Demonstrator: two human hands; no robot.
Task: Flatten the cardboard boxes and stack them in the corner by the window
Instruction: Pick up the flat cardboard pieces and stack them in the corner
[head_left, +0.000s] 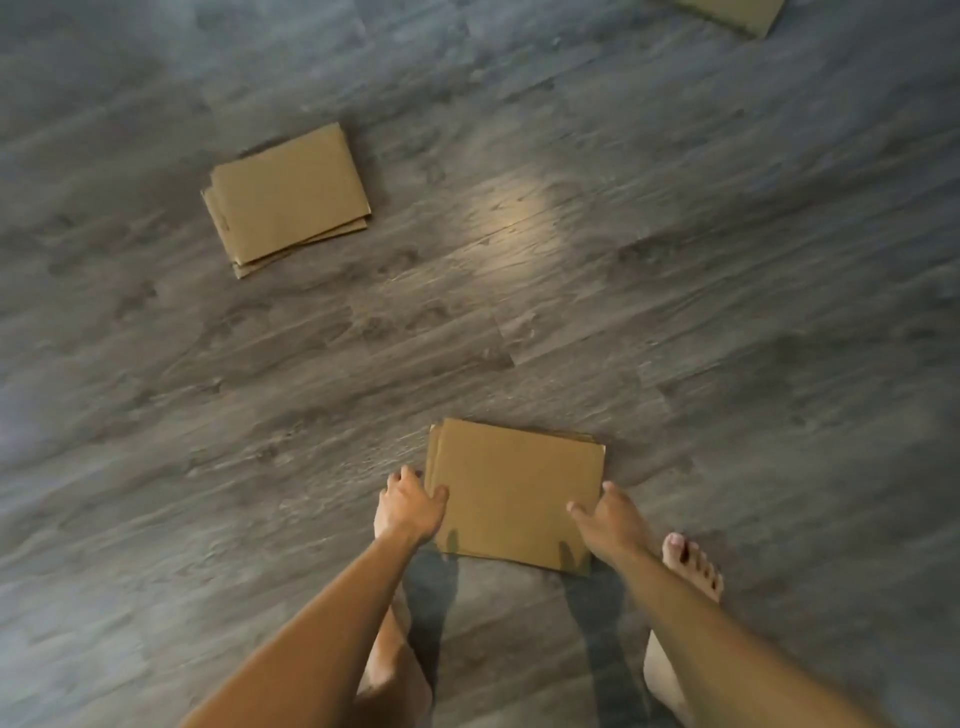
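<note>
Both hands (511, 512) grip flattened cardboard (514, 488) over grey plank floor (675, 260).

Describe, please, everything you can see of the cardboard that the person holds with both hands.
The held cardboard is plain brown and flattened, a thin stack of a few layers whose edges show at the far side. It sits low over the grey wood-look floor. The left hand grips its left edge, the right hand its right edge.
</note>
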